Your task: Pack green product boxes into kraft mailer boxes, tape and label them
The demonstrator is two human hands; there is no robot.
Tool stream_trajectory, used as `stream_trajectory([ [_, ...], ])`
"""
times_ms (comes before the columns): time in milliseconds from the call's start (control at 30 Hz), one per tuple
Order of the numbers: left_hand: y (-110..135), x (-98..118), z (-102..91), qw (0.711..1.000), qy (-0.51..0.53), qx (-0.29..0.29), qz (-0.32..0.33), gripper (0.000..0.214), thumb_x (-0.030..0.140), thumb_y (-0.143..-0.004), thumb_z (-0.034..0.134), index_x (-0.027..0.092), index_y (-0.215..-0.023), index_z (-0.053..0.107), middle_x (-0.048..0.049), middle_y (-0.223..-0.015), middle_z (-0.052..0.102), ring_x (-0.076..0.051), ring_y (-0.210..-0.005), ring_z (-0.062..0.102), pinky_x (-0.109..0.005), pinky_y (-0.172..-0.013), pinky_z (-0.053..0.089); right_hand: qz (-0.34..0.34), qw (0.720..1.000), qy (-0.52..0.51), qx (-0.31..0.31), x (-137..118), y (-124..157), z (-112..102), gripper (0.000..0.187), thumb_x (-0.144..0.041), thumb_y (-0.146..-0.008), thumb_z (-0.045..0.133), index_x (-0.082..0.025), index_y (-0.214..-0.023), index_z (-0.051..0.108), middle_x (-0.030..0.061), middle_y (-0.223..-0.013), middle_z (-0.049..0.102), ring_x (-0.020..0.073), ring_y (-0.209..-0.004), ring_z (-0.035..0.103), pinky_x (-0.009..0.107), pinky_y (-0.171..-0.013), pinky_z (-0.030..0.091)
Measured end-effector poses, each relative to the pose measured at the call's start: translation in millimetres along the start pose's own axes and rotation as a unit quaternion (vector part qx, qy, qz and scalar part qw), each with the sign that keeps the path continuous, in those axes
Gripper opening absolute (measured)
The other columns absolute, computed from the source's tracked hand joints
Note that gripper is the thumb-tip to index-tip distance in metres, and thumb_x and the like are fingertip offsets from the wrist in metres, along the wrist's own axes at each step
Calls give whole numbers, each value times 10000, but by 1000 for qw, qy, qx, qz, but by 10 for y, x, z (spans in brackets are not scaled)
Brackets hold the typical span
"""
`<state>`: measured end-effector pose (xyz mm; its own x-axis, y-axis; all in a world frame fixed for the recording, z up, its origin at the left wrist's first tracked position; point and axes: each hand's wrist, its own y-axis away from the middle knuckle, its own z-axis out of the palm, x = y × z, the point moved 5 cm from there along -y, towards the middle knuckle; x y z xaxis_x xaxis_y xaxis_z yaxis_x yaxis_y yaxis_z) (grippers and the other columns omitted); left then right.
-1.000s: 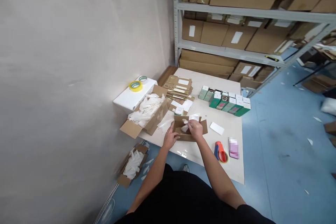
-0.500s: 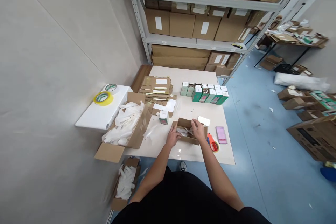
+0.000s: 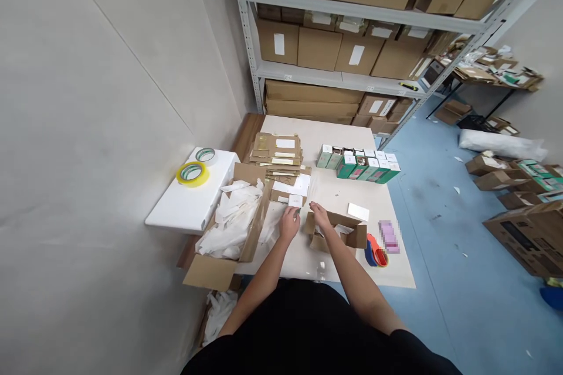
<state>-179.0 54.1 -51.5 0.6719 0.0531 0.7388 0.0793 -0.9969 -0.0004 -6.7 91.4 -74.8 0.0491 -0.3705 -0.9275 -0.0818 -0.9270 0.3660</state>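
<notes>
My left hand is closed at a small white-topped box, its fingers covering most of the green front. To its right, my right hand is held over the left end of an open cardboard carton, fingers stretched toward the small box and nothing seen in them. White paper lies inside the carton. Right of the carton are a red and blue tape dispenser and a pink item, blurred out. A white card lies behind it.
Rows of green and white boxes stand at the back right. Flattened cardboard is stacked at the back left, beside a carton of white paper. Tape rolls rest on a white surface. Metal shelving stands behind the table.
Both hands have come off the open carton. My left hand has moved left to the small box, and my right hand has moved left to the carton's near-left end. The view has shifted.
</notes>
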Motion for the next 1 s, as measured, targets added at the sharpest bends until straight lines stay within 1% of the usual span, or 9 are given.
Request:
stream_trajectory([
  [67, -159, -110, -170, 999, 9, 16, -26, 480, 207, -942, 575, 246, -1418, 619, -102, -1442, 617, -257, -1344, 574, -394, -1154, 464, 27, 999, -12, -13, 85, -57, 259, 532, -633, -875, 591, -232, -1190, 746, 119, -1341, 712, 287, -1250, 658, 395, -916, 573],
  [133, -303, -227, -247, 999, 26, 5, -44, 524, 255, -953, 578, 241, -1476, 568, -109, -1463, 602, -254, -1372, 550, -389, -1169, 442, 43, 998, -32, -27, 155, -66, 498, 551, -660, -893, 551, -253, -1222, 724, 107, -1392, 681, 276, -1270, 652, 381, -913, 572],
  [233, -431, -425, -265, 995, 35, -6, -93, 517, 356, -965, 595, 231, -1466, 579, -126, -1465, 592, -271, -1380, 542, -392, -1165, 432, 61, 994, -79, -52, 237, -8, 817, 573, -670, -898, 529, -264, -1268, 694, 104, -1426, 656, 270, -1196, 691, 378, -896, 584],
  [367, -438, -638, -279, 985, 13, 34, -168, 584, 366, -901, 683, 229, -1460, 585, -155, -1437, 579, -303, -1282, 600, -420, -1096, 482, 78, 990, -93, -66, 317, 87, 1080, 568, -654, -894, 511, -250, -1246, 700, 104, -1389, 672, 265, -1090, 718, 388, -890, 590],
  [500, -430, -641, -300, 987, 0, 40, -155, 593, 266, -855, 712, 251, -1440, 621, -142, -1357, 613, -297, -1203, 636, -399, -1050, 509, 85, 993, -72, -40, 361, 102, 1066, 569, -674, -863, 538, -240, -1181, 724, 106, -1354, 688, 269, -1131, 693, 390, -930, 567],
  [633, -447, -543, -371, 987, -5, 42, -152, 477, 244, -895, 646, 283, -1369, 685, -101, -1292, 671, -281, -1135, 661, -373, -991, 530, 72, 996, -55, -26, 366, 59, 938, 579, -711, -821, 591, -256, -1153, 724, 104, -1364, 683, 275, -1168, 672, 391, -926, 552],
  [767, -478, -428, -390, 991, -43, -21, -122, 317, 193, -892, 613, 270, -1148, 785, -87, -1244, 690, -265, -1037, 693, -364, -936, 538, 60, 998, -7, -27, 373, 14, 874, 575, -719, -829, 574, -238, -1109, 718, 122, -1301, 709, 265, -1127, 672, 380, -889, 546],
  [900, -467, -448, -447, 989, -56, -36, -132, 275, 213, -900, 606, 257, -1121, 763, -96, -1236, 676, -271, -1035, 699, -371, -931, 530, 74, 997, -7, -18, 382, 10, 915, 525, -657, -835, 586, -250, -1135, 724, 112, -1308, 707, 267, -1150, 659, 405, -913, 533],
  [1000, -430, -486, -505, 988, -42, -24, -147, 298, 303, -923, 614, 243, -1205, 688, -111, -1267, 669, -290, -1075, 689, -384, -934, 526, 76, 996, -31, -25, 365, 40, 997, 458, -606, -857, 563, -254, -1091, 737, 108, -1342, 695, 271, -1233, 634, 424, -980, 508],
])
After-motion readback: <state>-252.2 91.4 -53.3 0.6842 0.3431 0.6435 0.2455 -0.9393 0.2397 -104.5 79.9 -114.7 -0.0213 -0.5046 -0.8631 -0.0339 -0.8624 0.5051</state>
